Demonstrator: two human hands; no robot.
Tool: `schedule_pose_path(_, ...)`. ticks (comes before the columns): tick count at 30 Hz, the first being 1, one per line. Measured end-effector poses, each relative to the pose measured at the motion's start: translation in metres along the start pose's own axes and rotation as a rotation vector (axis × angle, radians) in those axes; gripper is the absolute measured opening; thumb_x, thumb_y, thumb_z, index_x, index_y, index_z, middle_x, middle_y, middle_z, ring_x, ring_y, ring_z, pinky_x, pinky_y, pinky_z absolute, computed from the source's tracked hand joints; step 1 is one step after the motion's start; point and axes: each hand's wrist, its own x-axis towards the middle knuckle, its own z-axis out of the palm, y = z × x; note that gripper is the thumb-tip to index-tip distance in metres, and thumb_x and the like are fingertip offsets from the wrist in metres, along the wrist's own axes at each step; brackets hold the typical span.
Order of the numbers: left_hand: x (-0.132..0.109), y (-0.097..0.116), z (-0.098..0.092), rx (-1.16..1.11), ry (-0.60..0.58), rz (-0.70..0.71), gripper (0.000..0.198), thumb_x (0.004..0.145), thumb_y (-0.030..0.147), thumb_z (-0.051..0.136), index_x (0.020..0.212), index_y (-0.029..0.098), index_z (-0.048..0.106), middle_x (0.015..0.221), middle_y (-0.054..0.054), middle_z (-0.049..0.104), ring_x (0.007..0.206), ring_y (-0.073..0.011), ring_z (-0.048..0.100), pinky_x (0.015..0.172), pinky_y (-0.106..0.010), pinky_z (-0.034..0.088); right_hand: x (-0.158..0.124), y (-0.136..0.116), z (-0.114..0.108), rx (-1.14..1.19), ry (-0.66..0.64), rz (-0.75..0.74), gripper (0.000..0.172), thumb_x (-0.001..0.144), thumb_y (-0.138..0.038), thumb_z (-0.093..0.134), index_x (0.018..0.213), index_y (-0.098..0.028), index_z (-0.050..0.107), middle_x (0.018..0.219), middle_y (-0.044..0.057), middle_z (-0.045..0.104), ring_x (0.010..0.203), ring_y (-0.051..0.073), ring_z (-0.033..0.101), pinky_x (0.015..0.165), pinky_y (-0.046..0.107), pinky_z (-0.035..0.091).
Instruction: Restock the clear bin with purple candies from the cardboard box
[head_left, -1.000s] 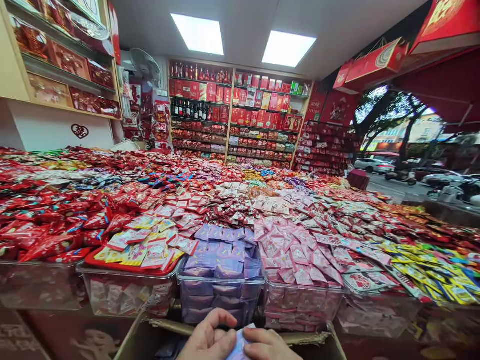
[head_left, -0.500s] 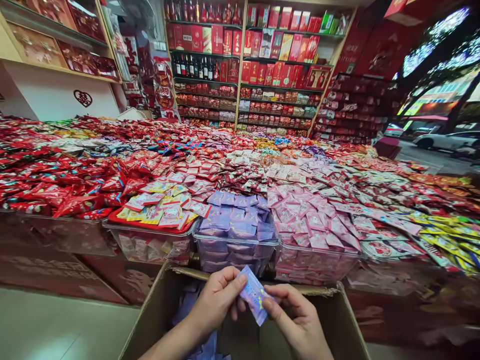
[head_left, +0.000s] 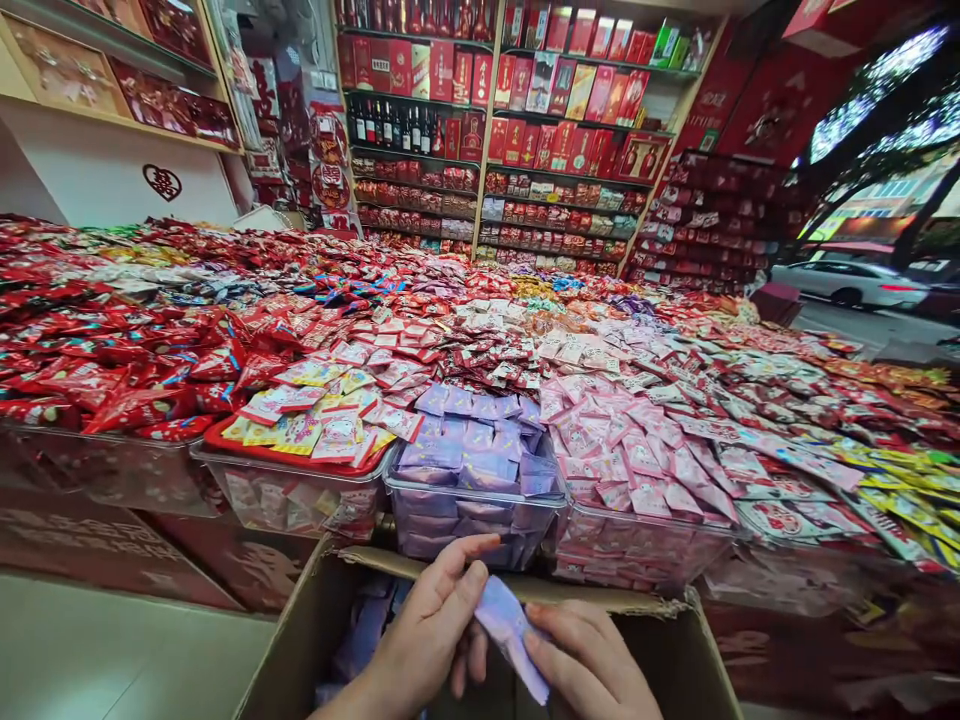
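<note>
Above the open cardboard box [head_left: 289, 625], both hands hold a small purple candy packet [head_left: 501, 615]. My left hand [head_left: 427, 635] has its thumb at the packet's upper left edge, with the index finger raised off it and the other fingers curled beneath. From the other side, my right hand [head_left: 589, 655] pinches the lower right part between thumb and fingers. The packet is tilted and bent. More purple packets [head_left: 364, 635] lie inside the box, partly hidden by my left arm. Directly beyond the box stands a clear bin [head_left: 476, 497] piled with matching purple packets.
Left of that bin is one with a red rim [head_left: 300, 458] and yellow and pink packets; pink packets [head_left: 637, 465] fill the bin on the right. Heaps of red packets [head_left: 150, 375] spread behind. Shelves [head_left: 491, 130] with bottles and red boxes line the back. A car [head_left: 847, 280] is outside.
The packet has turned and bent between my hands, its printed face now less visible. My left index finger has lifted away from it. The view has shifted slightly.
</note>
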Motion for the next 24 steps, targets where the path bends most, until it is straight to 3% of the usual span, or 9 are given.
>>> schedule_pose_path(3, -0.001, 0.003, -0.003, 0.007, 0.031, 0.04, 0.052, 0.077, 0.051, 0.042, 0.112, 0.012, 0.039, 0.037, 0.008, 0.048, 0.025, -0.0032, 0.029, 0.027, -0.011, 0.023, 0.016, 0.002, -0.019, -0.013, 0.049, 0.119, 0.034, 0.079, -0.018, 0.049, 0.11, -0.032, 0.047, 0.084, 0.007, 0.064, 0.078, 0.02, 0.057, 0.062, 0.032, 0.046)
schedule_pose_path(6, 0.002, 0.001, -0.007, 0.051, 0.06, 0.053, 0.045, 0.077, 0.049, 0.043, 0.103, 0.012, 0.046, 0.039, 0.007, 0.049, 0.026, -0.0027, 0.029, 0.028, -0.012, 0.021, 0.057, 0.019, -0.044, -0.108, 0.023, 0.093, 0.031, 0.078, -0.012, 0.049, 0.106, -0.027, 0.049, 0.082, 0.006, 0.062, 0.075, 0.019, 0.056, 0.064, 0.032, 0.044)
schedule_pose_path(8, 0.004, -0.003, -0.01, 0.071, 0.069, 0.056, 0.042, 0.077, 0.049, 0.044, 0.098, 0.013, 0.048, 0.04, 0.007, 0.049, 0.026, -0.003, 0.031, 0.029, -0.013, 0.021, 0.088, 0.038, -0.053, -0.21, -0.03, 0.05, 0.02, 0.077, -0.013, 0.051, 0.095, -0.022, 0.054, 0.079, 0.006, 0.062, 0.074, 0.018, 0.055, 0.066, 0.032, 0.042)
schedule_pose_path(11, 0.006, -0.009, -0.012, 0.097, 0.086, 0.065, 0.04, 0.075, 0.05, 0.046, 0.091, 0.013, 0.05, 0.042, 0.006, 0.05, 0.028, -0.0032, 0.033, 0.031, -0.013, 0.023, 0.123, 0.067, -0.048, -0.306, -0.181, 0.025, 0.009, 0.08, -0.018, 0.048, 0.083, -0.018, 0.056, 0.075, 0.006, 0.061, 0.072, 0.017, 0.053, 0.066, 0.03, 0.041)
schedule_pose_path(15, 0.008, -0.015, -0.012, 0.13, 0.08, 0.045, 0.044, 0.071, 0.056, 0.047, 0.085, 0.015, 0.051, 0.041, 0.007, 0.049, 0.029, -0.0038, 0.032, 0.031, -0.014, 0.023, 0.14, 0.09, -0.028, -0.411, -0.405, -0.019, 0.013, 0.081, -0.019, 0.045, 0.076, -0.016, 0.056, 0.07, 0.005, 0.06, 0.07, 0.016, 0.051, 0.064, 0.027, 0.039)
schedule_pose_path(20, 0.01, -0.02, -0.011, 0.178, 0.047, 0.085, 0.042, 0.069, 0.055, 0.05, 0.079, 0.014, 0.052, 0.042, 0.006, 0.046, 0.036, -0.0054, 0.035, 0.039, -0.016, 0.023, 0.148, 0.09, -0.018, -0.596, -0.54, -0.067, 0.016, 0.081, -0.015, 0.043, 0.069, -0.016, 0.054, 0.07, 0.005, 0.058, 0.068, 0.016, 0.05, 0.06, 0.026, 0.036)
schedule_pose_path(24, 0.01, -0.021, -0.012, 0.197, -0.007, 0.091, 0.04, 0.067, 0.053, 0.054, 0.075, 0.015, 0.051, 0.047, 0.007, 0.04, 0.042, -0.0068, 0.037, 0.043, -0.018, 0.026, 0.155, 0.088, -0.016, -0.582, -0.653, -0.108, 0.013, 0.079, -0.011, 0.046, 0.071, -0.016, 0.055, 0.073, 0.004, 0.059, 0.068, 0.015, 0.052, 0.059, 0.024, 0.035)
